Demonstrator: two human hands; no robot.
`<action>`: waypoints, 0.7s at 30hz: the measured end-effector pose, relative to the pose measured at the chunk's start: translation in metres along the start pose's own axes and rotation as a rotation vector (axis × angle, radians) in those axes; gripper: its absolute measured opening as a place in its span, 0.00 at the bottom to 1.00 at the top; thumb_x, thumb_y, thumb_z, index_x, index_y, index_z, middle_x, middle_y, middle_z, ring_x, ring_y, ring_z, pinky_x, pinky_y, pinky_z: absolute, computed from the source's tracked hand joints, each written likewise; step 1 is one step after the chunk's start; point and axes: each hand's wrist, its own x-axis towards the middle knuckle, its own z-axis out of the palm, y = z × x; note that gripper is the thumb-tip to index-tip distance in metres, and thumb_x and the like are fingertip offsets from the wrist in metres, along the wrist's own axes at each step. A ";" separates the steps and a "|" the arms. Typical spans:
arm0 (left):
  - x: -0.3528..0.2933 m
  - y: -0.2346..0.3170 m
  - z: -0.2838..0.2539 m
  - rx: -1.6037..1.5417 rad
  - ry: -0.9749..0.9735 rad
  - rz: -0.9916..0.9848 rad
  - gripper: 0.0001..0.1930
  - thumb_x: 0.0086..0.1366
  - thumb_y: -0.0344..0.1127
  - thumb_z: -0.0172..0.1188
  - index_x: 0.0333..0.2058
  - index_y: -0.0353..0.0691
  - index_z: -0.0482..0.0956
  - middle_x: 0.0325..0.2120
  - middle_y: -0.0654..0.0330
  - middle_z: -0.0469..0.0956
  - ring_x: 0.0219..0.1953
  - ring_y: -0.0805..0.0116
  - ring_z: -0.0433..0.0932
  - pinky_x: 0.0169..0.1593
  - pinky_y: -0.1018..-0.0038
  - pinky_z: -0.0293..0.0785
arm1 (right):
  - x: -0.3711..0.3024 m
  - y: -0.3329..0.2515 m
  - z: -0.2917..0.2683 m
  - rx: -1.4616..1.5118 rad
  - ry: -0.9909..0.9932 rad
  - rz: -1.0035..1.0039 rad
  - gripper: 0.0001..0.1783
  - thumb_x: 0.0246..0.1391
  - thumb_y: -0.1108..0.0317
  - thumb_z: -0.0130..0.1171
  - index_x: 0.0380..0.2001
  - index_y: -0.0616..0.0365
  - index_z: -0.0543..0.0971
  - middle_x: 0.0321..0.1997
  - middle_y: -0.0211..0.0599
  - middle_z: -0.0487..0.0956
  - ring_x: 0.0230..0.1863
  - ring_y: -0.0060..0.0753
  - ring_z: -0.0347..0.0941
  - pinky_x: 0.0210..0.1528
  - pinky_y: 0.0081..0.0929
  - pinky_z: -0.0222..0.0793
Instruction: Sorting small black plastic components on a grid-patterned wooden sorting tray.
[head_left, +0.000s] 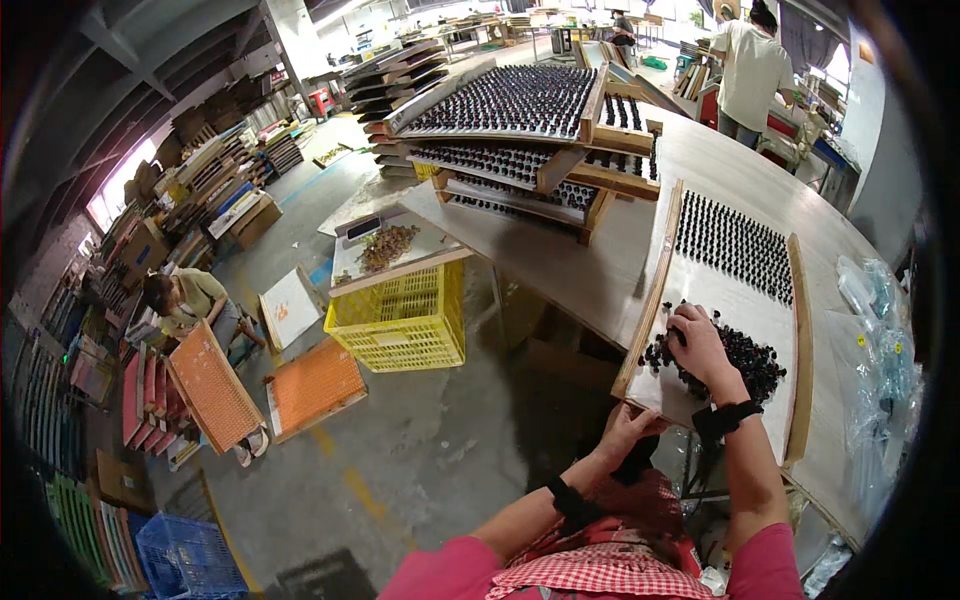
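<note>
A shallow white tray [690, 272] with wooden side rails lies on the table in front of me. Small dark pieces [735, 245] stand in tight rows across its far half. Nearer to me, a loose heap of the same black pieces [752, 362] covers part of the tray. My right hand [698, 345] reaches over the heap's left part with bent fingers pointing down; its fingertips and anything in them are hidden. At the tray's near left corner, my left hand [630, 430] has its fingers closed on the edge. Both wrists wear black bands.
Stacked trays [500, 100] full of dark pieces stand at the table's far left. Clear plastic bags [875, 350] lie on the right. A yellow crate [400, 325] bears a board [445, 250]. Orange panels [318, 388] lie near a crouching person [195, 300]; another person [752, 65] stands beyond.
</note>
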 end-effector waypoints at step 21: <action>0.011 -0.016 0.002 -0.040 0.104 0.064 0.17 0.63 0.34 0.57 0.48 0.32 0.69 0.38 0.58 0.79 0.39 0.69 0.79 0.43 0.71 0.79 | -0.002 -0.024 0.043 -0.282 0.123 0.154 0.21 0.50 0.70 0.55 0.49 0.62 0.75 0.58 0.49 0.71 0.63 0.51 0.61 0.66 0.44 0.54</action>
